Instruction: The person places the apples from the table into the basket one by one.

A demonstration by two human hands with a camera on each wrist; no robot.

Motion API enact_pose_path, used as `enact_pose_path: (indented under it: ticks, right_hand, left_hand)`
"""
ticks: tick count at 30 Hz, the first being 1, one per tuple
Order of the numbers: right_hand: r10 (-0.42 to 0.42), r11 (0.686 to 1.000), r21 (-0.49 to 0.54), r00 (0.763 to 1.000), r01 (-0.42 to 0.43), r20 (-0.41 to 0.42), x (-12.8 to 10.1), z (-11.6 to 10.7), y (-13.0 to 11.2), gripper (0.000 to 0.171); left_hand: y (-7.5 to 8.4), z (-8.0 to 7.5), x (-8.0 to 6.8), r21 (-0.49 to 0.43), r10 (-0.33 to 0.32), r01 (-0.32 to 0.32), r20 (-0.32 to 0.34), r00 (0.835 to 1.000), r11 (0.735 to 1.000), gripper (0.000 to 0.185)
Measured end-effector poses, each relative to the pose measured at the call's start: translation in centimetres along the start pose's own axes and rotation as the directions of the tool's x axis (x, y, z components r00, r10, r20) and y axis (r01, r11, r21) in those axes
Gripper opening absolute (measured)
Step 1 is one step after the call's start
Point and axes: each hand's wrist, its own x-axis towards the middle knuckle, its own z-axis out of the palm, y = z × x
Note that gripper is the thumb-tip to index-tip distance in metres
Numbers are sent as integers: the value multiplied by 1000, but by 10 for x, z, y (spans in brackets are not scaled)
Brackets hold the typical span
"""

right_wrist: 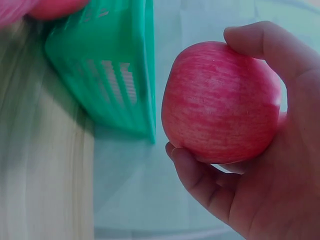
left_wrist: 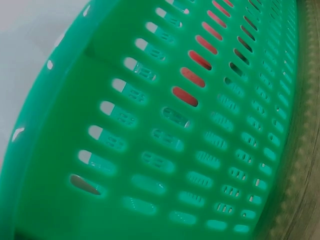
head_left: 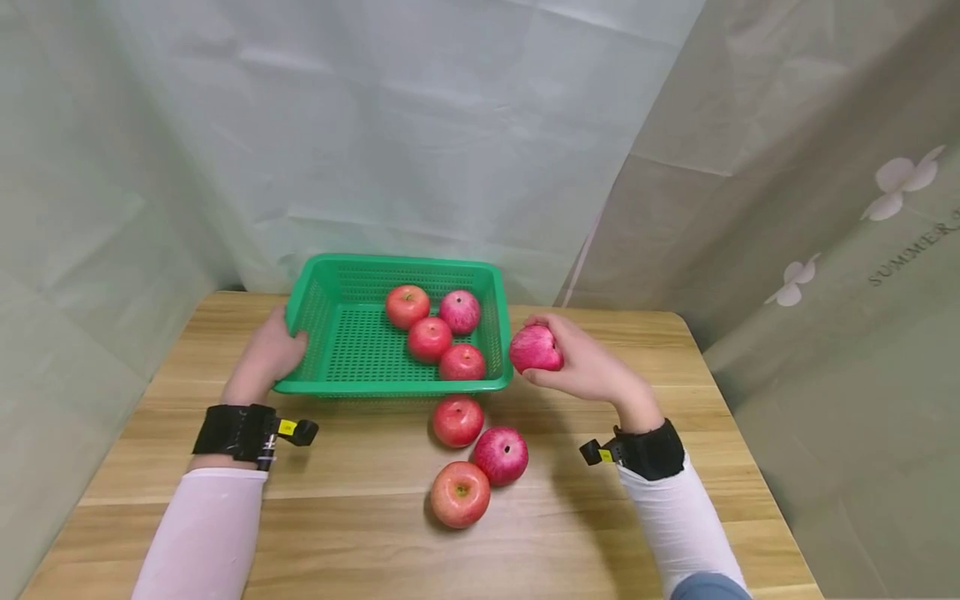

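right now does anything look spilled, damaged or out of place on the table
Nothing stands out. The green perforated plastic basket sits level on the wooden table with four red apples inside; three more red apples lie loose in front of it. The left hand holds the basket's side and the right hand holds another whole red apple.

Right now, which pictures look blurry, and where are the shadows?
Head view: sharp, soft even light, faint shadows under the three loose apples on the table. Left wrist view: the green basket fills the frame, very close and soft. Right wrist view: the held apple in the right hand is fairly clear; basket and table behind smear.
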Motion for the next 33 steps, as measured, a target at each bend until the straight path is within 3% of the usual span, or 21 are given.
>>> enact_pose_path:
  ticks: [5,16,27,33]
  right_hand:
    - [-73,997,1,997,73,0,14,12,-11,71]
    - [-134,991,2,991,134,-16,30,38,-25,70]
    - [-233,971,-34,966,238,113,72,77,-53,72]
    - [-191,976,-78,972,203,138,91,93,-67,67]
  left_hand:
    - [-1,2,1,2,3,-3,-1,1000,1000,66]
    - [-1,5,1,0,3,-3,15,1000,1000,66]
    - [-1,1,0,22,20,-20,6,1000,1000,66]
    - [-3,1,2,30,15,-15,-1,1000,999,65]
